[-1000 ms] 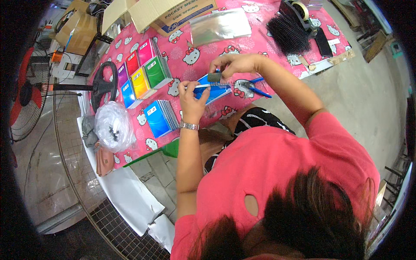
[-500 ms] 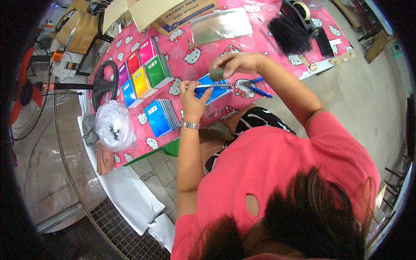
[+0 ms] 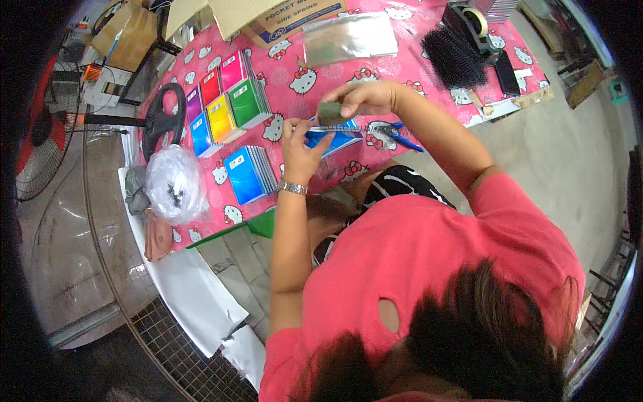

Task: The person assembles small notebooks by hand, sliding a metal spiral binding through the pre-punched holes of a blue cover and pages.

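My left hand [image 3: 301,149], with a metal watch at the wrist, pinches a small notebook by its left end. A thin dark wire coil [image 3: 355,129] runs along the notebook's edge and sticks out past its right end. Just below that edge a blue cover [image 3: 340,139] shows; I cannot tell whether it belongs to the held notebook or to another one under it. Between thumb and fingers, my right hand [image 3: 367,98] grips a dark grey-green pad [image 3: 329,112], touching or just above the coil edge. Blue-handled pliers [image 3: 406,139] lie right of the notebook.
Stacks of coloured spiral notebooks [image 3: 222,117] and a separate blue stack [image 3: 248,175] stand on the left. Loose black coils [image 3: 454,59] lie near a tape dispenser [image 3: 474,27]. Clear plastic sheets [image 3: 349,39], a carton [image 3: 295,19] and a plastic bag [image 3: 175,184] surround the work spot.
My right hand and the grey-green pad have shifted slightly left along the coil edge. The pad now shows its broad face. My left hand keeps its hold; the whole view has shifted a little.
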`<state>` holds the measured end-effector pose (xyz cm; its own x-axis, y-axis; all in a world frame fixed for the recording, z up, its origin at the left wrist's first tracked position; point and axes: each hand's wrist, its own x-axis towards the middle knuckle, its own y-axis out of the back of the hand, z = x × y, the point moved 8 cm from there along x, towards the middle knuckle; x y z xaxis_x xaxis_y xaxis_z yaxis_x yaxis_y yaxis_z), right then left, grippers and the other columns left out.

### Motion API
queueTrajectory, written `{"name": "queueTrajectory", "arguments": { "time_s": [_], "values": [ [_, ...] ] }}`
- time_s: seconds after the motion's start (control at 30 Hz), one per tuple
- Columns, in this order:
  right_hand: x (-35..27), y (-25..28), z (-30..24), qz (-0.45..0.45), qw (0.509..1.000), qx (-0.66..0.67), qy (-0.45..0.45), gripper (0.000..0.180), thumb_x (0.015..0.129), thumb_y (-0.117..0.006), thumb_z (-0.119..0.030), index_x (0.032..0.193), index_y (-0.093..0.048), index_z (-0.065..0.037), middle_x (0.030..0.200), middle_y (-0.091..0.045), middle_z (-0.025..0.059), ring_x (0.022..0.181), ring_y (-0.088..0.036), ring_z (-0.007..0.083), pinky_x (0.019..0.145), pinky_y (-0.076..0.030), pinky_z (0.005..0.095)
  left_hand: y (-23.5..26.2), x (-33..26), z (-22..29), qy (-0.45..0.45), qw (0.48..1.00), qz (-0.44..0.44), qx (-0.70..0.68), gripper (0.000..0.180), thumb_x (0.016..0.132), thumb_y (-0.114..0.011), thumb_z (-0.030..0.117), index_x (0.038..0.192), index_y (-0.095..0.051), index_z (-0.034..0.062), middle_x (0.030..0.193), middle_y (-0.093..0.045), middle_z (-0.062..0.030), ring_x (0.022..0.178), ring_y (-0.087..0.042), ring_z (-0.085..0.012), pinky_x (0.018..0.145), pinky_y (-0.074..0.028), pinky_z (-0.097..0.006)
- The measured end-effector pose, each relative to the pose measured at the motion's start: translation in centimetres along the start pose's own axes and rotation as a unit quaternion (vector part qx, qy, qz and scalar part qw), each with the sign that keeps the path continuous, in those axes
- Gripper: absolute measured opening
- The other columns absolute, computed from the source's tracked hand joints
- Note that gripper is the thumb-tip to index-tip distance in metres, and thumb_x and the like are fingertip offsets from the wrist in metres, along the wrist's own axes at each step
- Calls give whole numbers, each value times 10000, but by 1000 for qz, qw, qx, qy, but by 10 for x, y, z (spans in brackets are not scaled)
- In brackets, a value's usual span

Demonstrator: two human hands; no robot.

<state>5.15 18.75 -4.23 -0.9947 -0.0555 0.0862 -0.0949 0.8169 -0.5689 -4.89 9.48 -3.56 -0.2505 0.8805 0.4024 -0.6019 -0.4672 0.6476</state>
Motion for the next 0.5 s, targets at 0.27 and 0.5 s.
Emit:
{"name": "queueTrajectory", "arguments": {
  "time_s": [0.27, 0.5],
  "values": [
    [-5, 19, 12, 90, 980, -156, -82, 521, 778, -676, -205, 1239, -566, 9, 1163, -626, 72, 1059, -577, 158, 963, -424, 302, -2, -4, -5, 4, 1000, 5, 13, 331, 678, -833, 229, 876, -639, 48, 904, -513, -75, 792, -545, -215, 649, -466, -335],
    [-8, 23, 18, 83, 991, -85, -67, 557, 776, -663, -202, 1270, -539, 24, 1203, -616, 84, 1103, -566, 171, 1008, -395, 308, -4, -6, -8, 28, 999, 16, -2, 351, 654, -847, 264, 855, -641, 62, 894, -506, -87, 805, -542, -248, 673, -471, -366]
  ]
}}
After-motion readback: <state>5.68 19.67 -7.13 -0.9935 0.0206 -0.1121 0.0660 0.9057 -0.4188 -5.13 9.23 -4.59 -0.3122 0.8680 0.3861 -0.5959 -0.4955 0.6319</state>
